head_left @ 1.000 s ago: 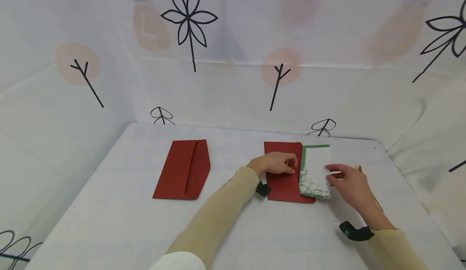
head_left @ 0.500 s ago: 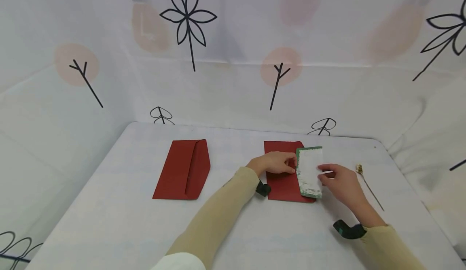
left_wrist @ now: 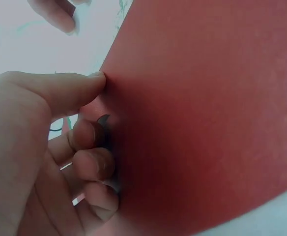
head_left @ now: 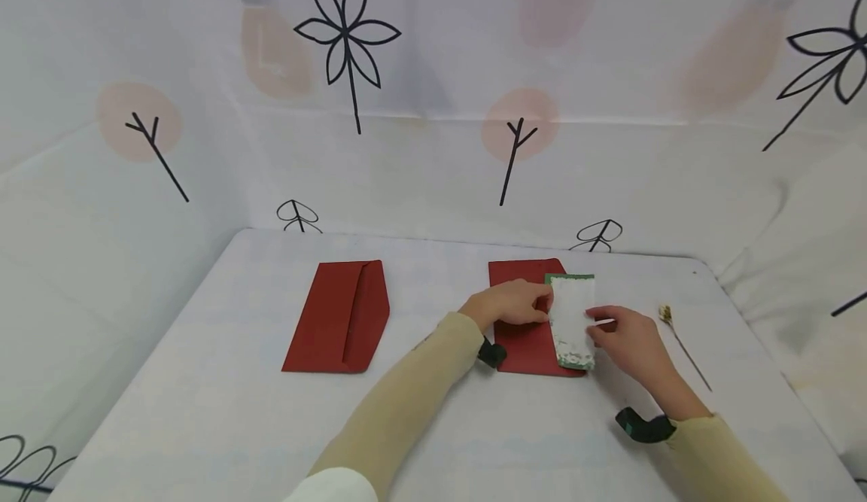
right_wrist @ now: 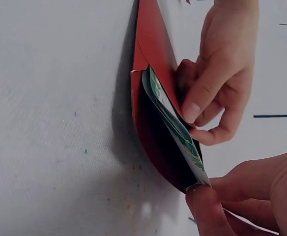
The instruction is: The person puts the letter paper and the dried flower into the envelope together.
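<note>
My left hand (head_left: 512, 303) pinches the mouth edge of a red envelope (head_left: 528, 353) on the right part of the table; the left wrist view shows thumb and curled fingers there on the red paper (left_wrist: 202, 98). A white card (head_left: 572, 317) with a green floral border stands partly inside that envelope. With thumb and fingers my right hand (head_left: 631, 342) pinches the card's outer edge. In the right wrist view the envelope's mouth gapes around the folded-looking card (right_wrist: 175, 125); how deep the card reaches is hidden.
A second red envelope (head_left: 336, 317) lies at the left, its flap to the right. A dried flower stem (head_left: 685, 349) rests on the white table (head_left: 223, 427) to the right of my right hand. A white cloth wall (head_left: 420, 178) with drawn plants stands behind.
My right hand has moved left, pushing the card a little further into the envelope. The dried flower stem, partly covered before, now shows fully. My left hand stays at the envelope's edge.
</note>
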`<state>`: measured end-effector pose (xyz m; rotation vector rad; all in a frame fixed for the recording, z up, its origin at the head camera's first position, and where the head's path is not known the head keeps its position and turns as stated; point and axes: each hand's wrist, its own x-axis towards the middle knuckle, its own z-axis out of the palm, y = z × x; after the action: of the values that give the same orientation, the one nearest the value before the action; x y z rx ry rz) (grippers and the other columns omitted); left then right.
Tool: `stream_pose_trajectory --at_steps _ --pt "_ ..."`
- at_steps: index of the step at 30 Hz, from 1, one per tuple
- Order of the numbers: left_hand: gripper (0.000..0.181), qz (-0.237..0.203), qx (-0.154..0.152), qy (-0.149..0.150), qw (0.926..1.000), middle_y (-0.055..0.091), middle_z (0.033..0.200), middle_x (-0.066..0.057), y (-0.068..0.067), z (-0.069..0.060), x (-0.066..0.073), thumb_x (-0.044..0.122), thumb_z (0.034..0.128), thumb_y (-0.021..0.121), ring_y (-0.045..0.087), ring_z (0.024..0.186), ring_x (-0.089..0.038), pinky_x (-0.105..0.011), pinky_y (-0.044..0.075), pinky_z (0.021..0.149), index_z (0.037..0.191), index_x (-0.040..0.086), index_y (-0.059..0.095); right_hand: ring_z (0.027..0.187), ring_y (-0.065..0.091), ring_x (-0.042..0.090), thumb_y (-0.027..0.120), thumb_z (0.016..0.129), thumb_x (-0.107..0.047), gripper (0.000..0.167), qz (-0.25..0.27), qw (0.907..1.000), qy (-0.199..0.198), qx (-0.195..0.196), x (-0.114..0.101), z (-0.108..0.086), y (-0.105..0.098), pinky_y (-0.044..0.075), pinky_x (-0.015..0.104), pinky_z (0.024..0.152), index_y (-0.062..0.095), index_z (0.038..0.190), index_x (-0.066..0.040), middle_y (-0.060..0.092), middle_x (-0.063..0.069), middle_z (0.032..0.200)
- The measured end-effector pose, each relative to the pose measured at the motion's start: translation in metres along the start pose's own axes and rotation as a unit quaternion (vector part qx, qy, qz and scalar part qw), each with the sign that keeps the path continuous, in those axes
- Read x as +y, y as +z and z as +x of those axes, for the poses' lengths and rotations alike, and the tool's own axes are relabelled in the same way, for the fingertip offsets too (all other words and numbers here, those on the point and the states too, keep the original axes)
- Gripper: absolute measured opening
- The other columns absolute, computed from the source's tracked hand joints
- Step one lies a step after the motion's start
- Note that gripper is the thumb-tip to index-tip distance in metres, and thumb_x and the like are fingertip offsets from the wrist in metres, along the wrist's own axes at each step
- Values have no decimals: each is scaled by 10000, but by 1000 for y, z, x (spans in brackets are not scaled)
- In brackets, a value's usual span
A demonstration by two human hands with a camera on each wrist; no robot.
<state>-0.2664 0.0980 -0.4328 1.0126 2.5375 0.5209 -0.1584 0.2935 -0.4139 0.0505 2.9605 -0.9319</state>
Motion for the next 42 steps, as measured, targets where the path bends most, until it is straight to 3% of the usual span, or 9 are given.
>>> stream_pose_trajectory --at_steps 4,8,16,26,38,42 --pt "129 69 -87 -14 9999 558 817 62 -6 -2 4 357 984 621 522 744 -59 -219 420 664 998 277 522 780 672 236 653 939 -130 371 -43 9999 -121 101 -2 -2 -2 535 337 625 603 1244 75 662 280 1079" --pt "123 -2 -192 -36 9998 567 809 63 -10 -4 7 344 993 609 525 735 -58 -219 423 667 1006 272 510 860 656 327 659 934 -128 359 -199 9982 -402 392 -7 -5 -6 539 351 621 617 1236 61 649 285 1107" --pt "117 -67 -257 -70 9996 559 804 55 -9 -3 7 335 1007 587 521 722 -62 -221 416 664 1031 262 498 961 644 394 666 928 -107 322 -327 9945 -761 642 -20 -6 -5 551 406 662 644 1213 41 659 265 1127" --pt "113 -242 -81 81 9996 566 836 50 -7 -4 5 309 1015 579 522 750 -53 -210 420 675 1073 256 497 977 630 394 657 933 -103 339 -294 9978 -548 221 -20 1 0 566 400 670 625 1229 60 633 285 1150" --pt "111 -381 75 434 9983 577 864 53 -8 -7 4 273 1030 558 522 745 -43 -185 422 678 1113 229 501 920 634 339 668 931 -115 316 -144 9972 -732 -63 -14 16 14 571 434 718 652 1214 26 662 236 1078" --pt "133 -478 114 371 9981 574 854 55 -7 -8 3 280 1028 564 516 741 -37 -180 420 674 1133 230 500 938 640 346 670 933 -119 319 -14 9971 -753 -141 -7 20 20 571 443 729 656 1229 1 675 225 1076"
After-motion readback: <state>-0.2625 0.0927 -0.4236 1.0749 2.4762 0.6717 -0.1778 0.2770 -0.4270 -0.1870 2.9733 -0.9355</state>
